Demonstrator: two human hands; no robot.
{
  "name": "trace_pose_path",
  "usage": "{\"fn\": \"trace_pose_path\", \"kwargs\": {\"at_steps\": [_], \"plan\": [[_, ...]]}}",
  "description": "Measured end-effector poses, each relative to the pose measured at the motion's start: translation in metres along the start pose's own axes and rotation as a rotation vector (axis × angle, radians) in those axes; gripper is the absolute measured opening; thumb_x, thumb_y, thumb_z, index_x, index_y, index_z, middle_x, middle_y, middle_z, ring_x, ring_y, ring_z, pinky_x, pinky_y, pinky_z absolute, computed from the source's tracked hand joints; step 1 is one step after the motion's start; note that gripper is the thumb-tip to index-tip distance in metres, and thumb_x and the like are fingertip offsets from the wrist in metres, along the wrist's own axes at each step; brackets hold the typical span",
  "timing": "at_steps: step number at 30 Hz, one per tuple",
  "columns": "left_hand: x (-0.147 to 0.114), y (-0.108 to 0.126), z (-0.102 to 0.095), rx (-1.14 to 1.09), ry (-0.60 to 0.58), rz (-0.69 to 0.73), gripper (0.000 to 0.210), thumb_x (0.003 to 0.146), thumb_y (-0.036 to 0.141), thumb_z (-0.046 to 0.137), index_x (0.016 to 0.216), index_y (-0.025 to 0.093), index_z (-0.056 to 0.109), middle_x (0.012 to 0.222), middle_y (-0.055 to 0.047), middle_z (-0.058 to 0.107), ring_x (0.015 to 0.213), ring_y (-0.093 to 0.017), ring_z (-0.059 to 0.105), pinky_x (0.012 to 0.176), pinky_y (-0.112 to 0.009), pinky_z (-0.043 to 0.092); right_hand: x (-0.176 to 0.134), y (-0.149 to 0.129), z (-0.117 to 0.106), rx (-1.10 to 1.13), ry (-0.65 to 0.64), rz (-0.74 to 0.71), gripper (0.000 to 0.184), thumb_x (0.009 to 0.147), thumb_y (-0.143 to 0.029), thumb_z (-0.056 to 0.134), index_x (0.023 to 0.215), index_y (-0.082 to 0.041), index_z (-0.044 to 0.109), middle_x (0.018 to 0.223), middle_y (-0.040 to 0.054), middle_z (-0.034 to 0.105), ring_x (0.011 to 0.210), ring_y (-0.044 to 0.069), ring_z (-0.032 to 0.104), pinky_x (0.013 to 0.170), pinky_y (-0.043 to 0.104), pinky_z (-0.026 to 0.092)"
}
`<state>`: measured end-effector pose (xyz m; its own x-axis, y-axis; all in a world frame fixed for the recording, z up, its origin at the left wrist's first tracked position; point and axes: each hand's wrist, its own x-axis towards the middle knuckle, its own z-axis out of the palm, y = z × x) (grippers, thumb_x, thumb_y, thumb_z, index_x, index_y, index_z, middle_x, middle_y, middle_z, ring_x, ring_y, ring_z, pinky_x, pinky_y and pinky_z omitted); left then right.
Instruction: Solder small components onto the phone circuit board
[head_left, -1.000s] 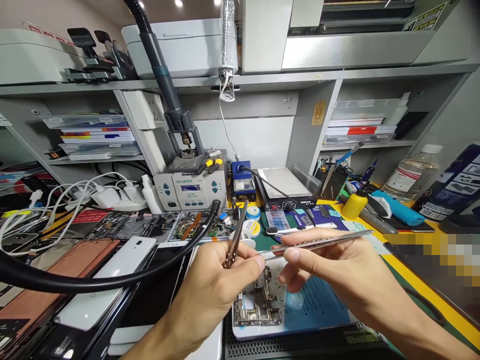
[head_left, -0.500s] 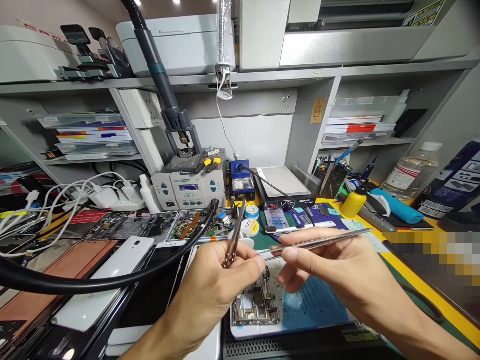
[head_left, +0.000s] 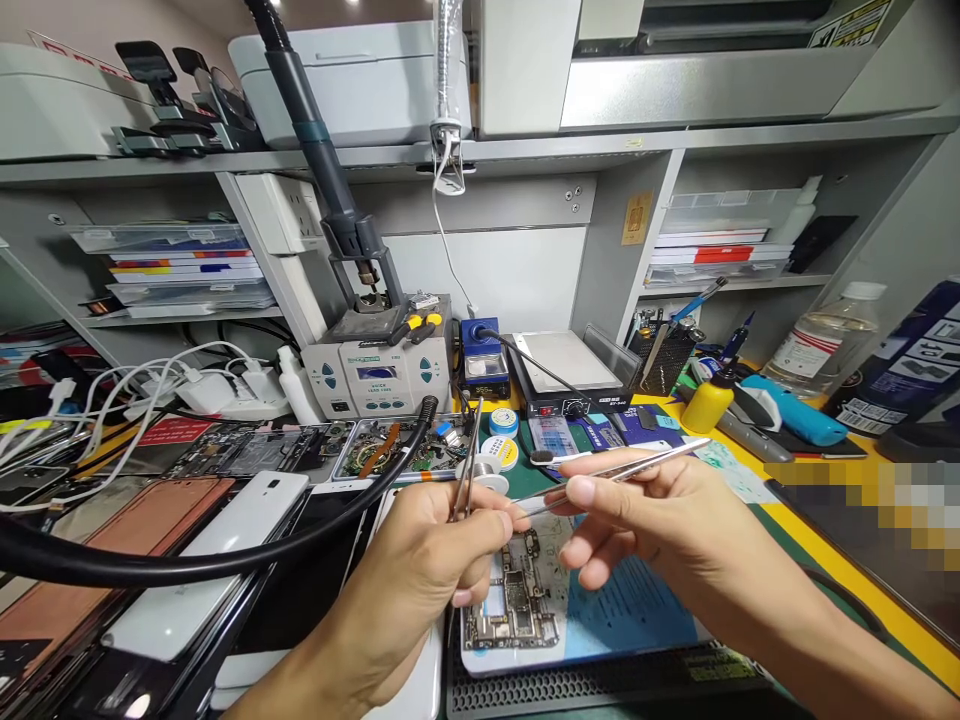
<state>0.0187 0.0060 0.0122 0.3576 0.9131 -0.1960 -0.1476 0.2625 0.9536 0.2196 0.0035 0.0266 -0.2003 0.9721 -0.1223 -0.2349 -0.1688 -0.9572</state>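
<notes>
My left hand (head_left: 427,550) is closed around a pair of steel tweezers (head_left: 466,470), whose far end points up and away from me. Pinched between the thumb and fingers of my right hand (head_left: 660,510) is a second pair of tweezers (head_left: 637,468), slanting down to the left. Its tips meet the thumb and fingertips of my left hand; whether anything tiny sits between them, I cannot tell. Below both hands a phone circuit board (head_left: 517,605) lies on a white and blue pad (head_left: 600,625). My left fingers partly cover the board's upper edge.
Phones, one of them white (head_left: 210,560), lie at the left under a thick black hose (head_left: 225,565). Behind stand a hot air station (head_left: 379,375) and a flat heating plate (head_left: 570,365). A yellow bottle (head_left: 707,402) and a large clear bottle (head_left: 821,340) stand at the right.
The tweezers in my left hand have turned more upright. Those in my right hand slant more steeply, with the far end lower and further left. Both hands stay close together above the board.
</notes>
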Motion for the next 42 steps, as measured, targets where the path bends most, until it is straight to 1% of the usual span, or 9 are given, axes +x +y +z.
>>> {"fn": "trace_pose_path", "kwargs": {"at_steps": [5,8,16,20,22,27,31,38,42], "plan": [[0.001,0.002,0.0,-0.035,-0.038,-0.03,0.013,0.081,0.028,0.065,0.08,0.016,0.063,0.048,0.011,0.029,0.048,-0.006,0.018,0.047,-0.021,0.024,0.001,0.003,-0.002,-0.01,-0.008,-0.017,0.025,0.079,-0.029,0.082,0.097,-0.013,0.077,0.084,0.0113,0.079,0.059,0.019,0.074,0.051,0.025,0.061],[0.002,0.003,0.0,-0.037,-0.05,-0.04,0.019,0.082,0.032,0.069,0.076,0.016,0.059,0.05,0.011,0.028,0.048,-0.006,0.017,0.046,-0.021,0.022,0.002,0.005,-0.003,-0.009,-0.013,-0.03,0.024,0.079,-0.029,0.082,0.097,-0.014,0.077,0.082,0.0097,0.079,0.06,0.019,0.075,0.052,0.025,0.062],[0.003,0.0,-0.001,0.057,-0.005,0.029,0.026,0.085,0.037,0.067,0.072,0.018,0.053,0.053,0.011,0.027,0.049,-0.006,0.019,0.046,-0.021,0.021,0.003,0.004,-0.002,0.016,0.071,-0.061,0.024,0.076,-0.03,0.085,0.092,-0.016,0.076,0.074,0.0068,0.079,0.055,0.019,0.074,0.048,0.024,0.062],[0.001,-0.002,-0.003,0.191,0.053,0.114,0.028,0.088,0.039,0.065,0.074,0.016,0.06,0.056,0.008,0.034,0.053,-0.007,0.027,0.05,-0.021,0.025,0.002,0.005,-0.003,0.018,0.078,-0.045,0.023,0.078,-0.032,0.084,0.091,-0.015,0.075,0.075,0.0069,0.079,0.054,0.018,0.074,0.046,0.023,0.06],[0.0,-0.001,-0.003,0.245,0.08,0.148,0.027,0.089,0.041,0.064,0.078,0.016,0.063,0.058,0.008,0.034,0.055,-0.007,0.027,0.05,-0.021,0.024,0.003,0.005,-0.003,0.021,0.078,-0.041,0.023,0.078,-0.032,0.083,0.091,-0.015,0.075,0.075,0.007,0.079,0.053,0.018,0.073,0.045,0.022,0.06],[-0.002,0.001,0.005,0.394,0.161,0.157,0.023,0.082,0.041,0.067,0.083,0.018,0.065,0.06,0.009,0.029,0.051,-0.007,0.028,0.046,-0.019,0.026,0.004,0.005,-0.003,0.02,0.058,-0.021,0.022,0.08,-0.032,0.082,0.089,-0.014,0.075,0.078,0.0085,0.079,0.055,0.018,0.074,0.047,0.023,0.061],[-0.003,0.0,0.011,0.487,0.221,0.179,0.024,0.08,0.043,0.064,0.08,0.019,0.065,0.057,0.009,0.028,0.048,-0.007,0.027,0.042,-0.019,0.025,0.003,0.005,-0.002,0.009,0.039,-0.021,0.022,0.08,-0.033,0.081,0.09,-0.013,0.075,0.078,0.0082,0.079,0.055,0.018,0.074,0.048,0.023,0.061],[-0.004,0.002,0.014,0.509,0.302,0.162,0.022,0.072,0.04,0.066,0.076,0.018,0.065,0.055,0.009,0.03,0.046,-0.007,0.03,0.041,-0.019,0.027,0.004,0.005,-0.002,0.007,0.032,0.021,0.021,0.081,-0.032,0.081,0.087,-0.012,0.075,0.077,0.0082,0.079,0.054,0.017,0.073,0.047,0.023,0.06],[-0.004,0.005,0.015,0.506,0.33,0.21,0.019,0.069,0.036,0.068,0.071,0.017,0.064,0.054,0.008,0.031,0.046,-0.007,0.032,0.043,-0.019,0.03,0.005,0.004,-0.003,0.041,0.028,0.044,0.02,0.081,-0.032,0.08,0.085,-0.013,0.074,0.077,0.0069,0.078,0.054,0.016,0.073,0.046,0.022,0.059]]}}
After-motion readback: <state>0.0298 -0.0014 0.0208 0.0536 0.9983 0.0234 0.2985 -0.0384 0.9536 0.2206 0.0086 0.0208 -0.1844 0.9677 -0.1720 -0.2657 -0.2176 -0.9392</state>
